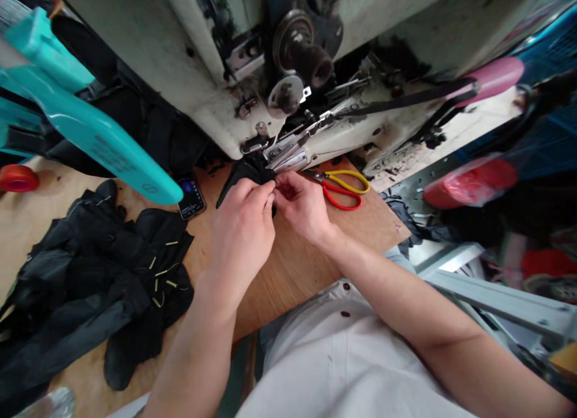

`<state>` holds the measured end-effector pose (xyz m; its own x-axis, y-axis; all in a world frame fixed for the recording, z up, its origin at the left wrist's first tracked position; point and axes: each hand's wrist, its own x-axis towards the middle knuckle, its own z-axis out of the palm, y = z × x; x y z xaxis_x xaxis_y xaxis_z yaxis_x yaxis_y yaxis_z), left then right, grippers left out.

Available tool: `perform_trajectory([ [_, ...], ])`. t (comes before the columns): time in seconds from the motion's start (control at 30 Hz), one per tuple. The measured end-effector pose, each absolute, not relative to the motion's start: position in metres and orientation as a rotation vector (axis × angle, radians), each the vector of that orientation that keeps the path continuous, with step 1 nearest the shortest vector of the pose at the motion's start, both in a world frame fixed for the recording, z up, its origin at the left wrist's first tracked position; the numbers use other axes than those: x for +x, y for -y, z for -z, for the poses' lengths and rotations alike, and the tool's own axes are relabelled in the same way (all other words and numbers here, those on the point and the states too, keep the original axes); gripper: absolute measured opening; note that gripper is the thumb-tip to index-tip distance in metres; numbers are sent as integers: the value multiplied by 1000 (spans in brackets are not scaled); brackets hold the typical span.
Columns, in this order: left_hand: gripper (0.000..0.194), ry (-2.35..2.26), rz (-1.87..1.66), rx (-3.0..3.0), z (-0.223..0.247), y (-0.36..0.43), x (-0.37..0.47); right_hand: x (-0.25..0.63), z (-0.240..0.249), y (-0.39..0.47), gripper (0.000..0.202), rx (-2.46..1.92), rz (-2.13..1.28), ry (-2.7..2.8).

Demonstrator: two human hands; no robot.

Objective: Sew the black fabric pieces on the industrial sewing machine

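Note:
My left hand [243, 222] and my right hand [301, 204] meet at the front of a sewing machine [288, 156], their fingertips pinched close together. Between and behind them lies a piece of black fabric [246, 172], which runs up to the machine's metal guide. The fingers of my left hand are closed on the fabric's edge. Thumb and forefinger of my right hand are pressed together beside it; what they hold is too small to make out. Just right of my right hand, scissors [345, 189] with one yellow and one red handle rest on the wooden table [288, 279].
Dark garments [103, 273] with yellowish trim are heaped at the left. A phone [192, 196] lies under the end of a teal arm [112, 144] that slants across the upper left. A red roll [18, 178] sits at the left edge. Metal bars [500, 298] stand at right.

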<state>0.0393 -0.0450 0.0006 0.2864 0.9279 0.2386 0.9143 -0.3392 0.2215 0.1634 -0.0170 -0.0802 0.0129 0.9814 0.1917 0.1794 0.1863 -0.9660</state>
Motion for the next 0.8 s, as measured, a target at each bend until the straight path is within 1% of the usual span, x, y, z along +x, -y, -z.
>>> perform_trajectory([
  [0.13, 29, -1805, -298, 2577, -3, 34, 46, 178, 63, 3, 6, -1216, -1081, 1440],
  [0.27, 33, -1897, -351, 2600, -2, 38, 47, 177, 57, -5, 7, -1221, -1143, 1356],
  [0.33, 35, -1911, -478, 2601, 1, 44, 46, 170, 59, -2, 7, -1270, -1084, 1316],
  [0.43, 29, -1881, -658, 2639, 7, 50, 41, 158, 64, 12, 7, -1354, -914, 1327],
  [0.5, 27, -1823, -670, 2719, 9, 50, 38, 154, 69, 21, 8, -1380, -810, 1387],
  [0.57, 26, -1741, -587, 2838, 8, 48, 35, 155, 72, 27, 14, -1356, -793, 1437],
  [0.67, 27, -1627, -408, 3003, 5, 43, 33, 169, 73, 25, 20, -1261, -937, 1455],
  [0.8, 27, -1607, -295, 3100, 2, 33, 36, 185, 62, 10, 16, -1198, -1182, 1451],
])
